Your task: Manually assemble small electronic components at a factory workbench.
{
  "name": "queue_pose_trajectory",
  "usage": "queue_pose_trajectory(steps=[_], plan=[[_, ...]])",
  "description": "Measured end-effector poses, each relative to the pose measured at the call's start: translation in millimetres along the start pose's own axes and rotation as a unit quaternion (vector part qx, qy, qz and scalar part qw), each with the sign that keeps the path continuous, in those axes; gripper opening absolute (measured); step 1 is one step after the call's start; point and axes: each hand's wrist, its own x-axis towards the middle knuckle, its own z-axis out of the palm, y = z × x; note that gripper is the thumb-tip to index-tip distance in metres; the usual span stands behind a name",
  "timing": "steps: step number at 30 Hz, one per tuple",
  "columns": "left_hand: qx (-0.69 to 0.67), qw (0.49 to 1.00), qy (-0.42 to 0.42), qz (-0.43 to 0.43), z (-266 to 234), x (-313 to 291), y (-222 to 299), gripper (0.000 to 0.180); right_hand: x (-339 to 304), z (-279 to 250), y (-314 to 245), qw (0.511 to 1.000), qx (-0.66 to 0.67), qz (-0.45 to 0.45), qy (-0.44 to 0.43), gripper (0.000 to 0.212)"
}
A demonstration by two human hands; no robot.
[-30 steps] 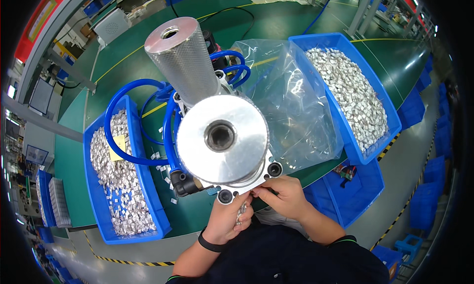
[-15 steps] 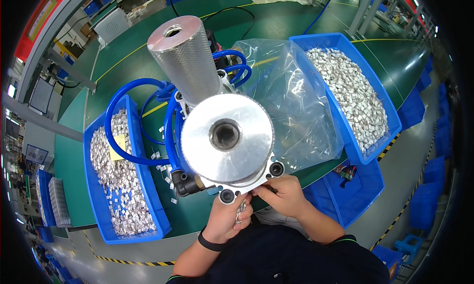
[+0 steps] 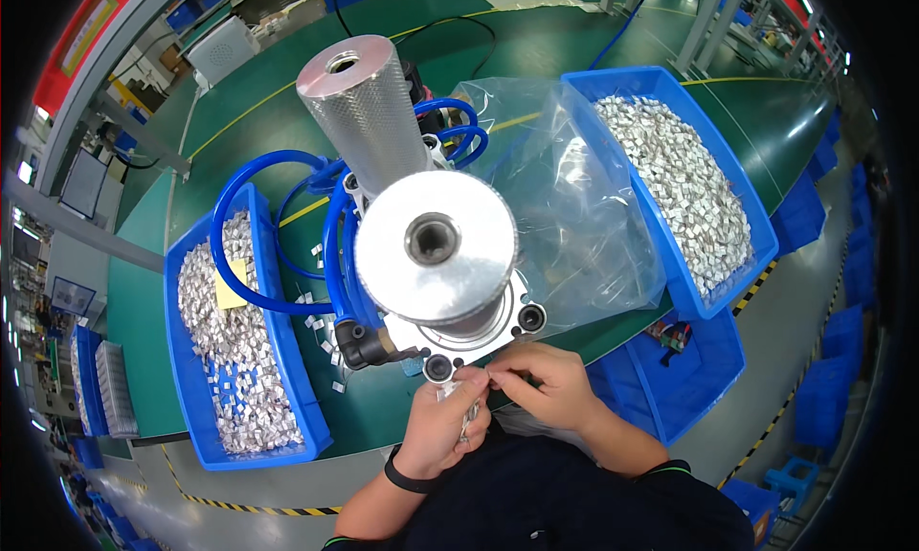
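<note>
My left hand (image 3: 442,419) is closed around a small bunch of silvery-white pieces (image 3: 469,419), seen only in part between the fingers. The thumb and index finger of my right hand (image 3: 548,386) are pinched together right at my left fingertips; what they grip is too small to make out. Both hands are just below the front edge of a metal pneumatic press (image 3: 436,247). It has a broad round cap, a square bolted plate and a knurled cylinder (image 3: 369,120) behind. The space under the plate is hidden.
A blue bin (image 3: 316,427) of small white pieces stands at left, a yellow note on them. Another full blue bin (image 3: 704,307) is at right, beside a clear plastic bag (image 3: 593,235). Blue hoses (image 3: 225,202) loop left of the press. Loose pieces (image 3: 325,336) lie on the green table.
The press's round cap looks smaller and higher in the picture, and more of the plate shows beneath it. My right fingers have shifted slightly and still meet the left fingertips.
</note>
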Motion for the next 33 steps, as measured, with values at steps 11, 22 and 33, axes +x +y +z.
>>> queue_pose_trajectory(steps=[11,22,33], plan=[[0.046,0.999,-0.024,0.014,3.0,-14.5,-9.0,0.014,-15.9,-14.1,-15.2,0.998,-0.004,-0.054,0.008,0.013],[0.117,0.988,-0.094,0.029,25.9,-16.5,-0.3,0.024,-26.2,-58.8,-45.2,0.993,-0.040,-0.031,-0.102,0.015],[0.125,0.984,-0.077,0.103,27.9,-14.2,-4.1,0.016,-29.8,-37.7,-24.1,0.915,0.338,0.191,-0.108,0.013]])
